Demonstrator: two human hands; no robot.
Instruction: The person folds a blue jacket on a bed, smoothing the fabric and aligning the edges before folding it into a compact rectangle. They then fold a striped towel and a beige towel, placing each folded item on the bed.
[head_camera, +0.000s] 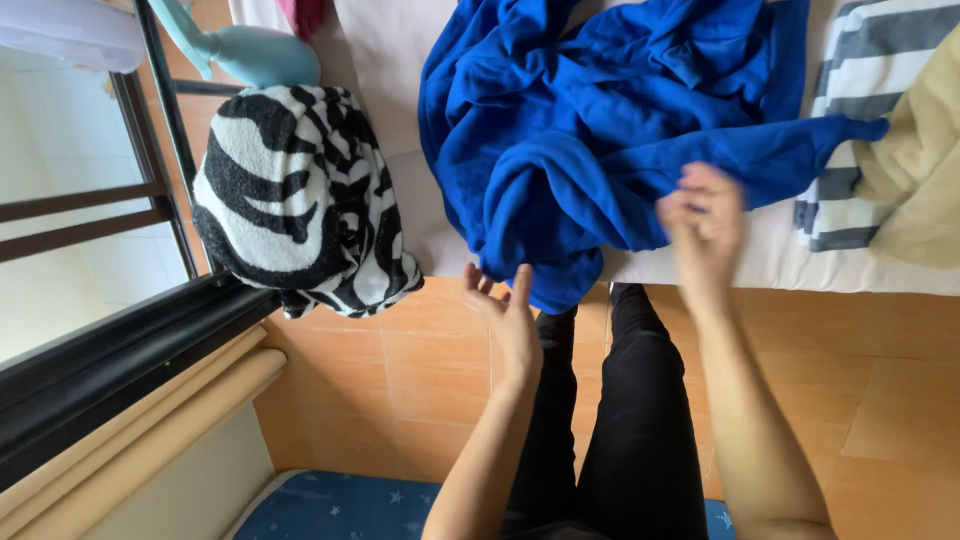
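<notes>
At bed edge, blue garment (600, 130), left hand (505, 310) spread empty, right hand (705, 215) blurred, grip unclear

Crumpled bright-blue fleece garment (600, 130) lies on white mattress (400, 60), one sleeve stretched to the right. Right hand (705, 215), blurred, at that sleeve w/ fingers curled; grip unclear. Left hand (510, 315) spread wide, just below garment's hanging edge. Zebra-print black & white blanket (290, 200) bundled nearby; orange tile floor (400, 370) below.

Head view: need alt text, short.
Two bare hands reach toward a crumpled blue garment hanging over a white bed's edge: the left hand open below its hem, the right hand blurred at a sleeve. A zebra-print blanket lies left, a striped cloth right, above orange floor tiles.
</notes>
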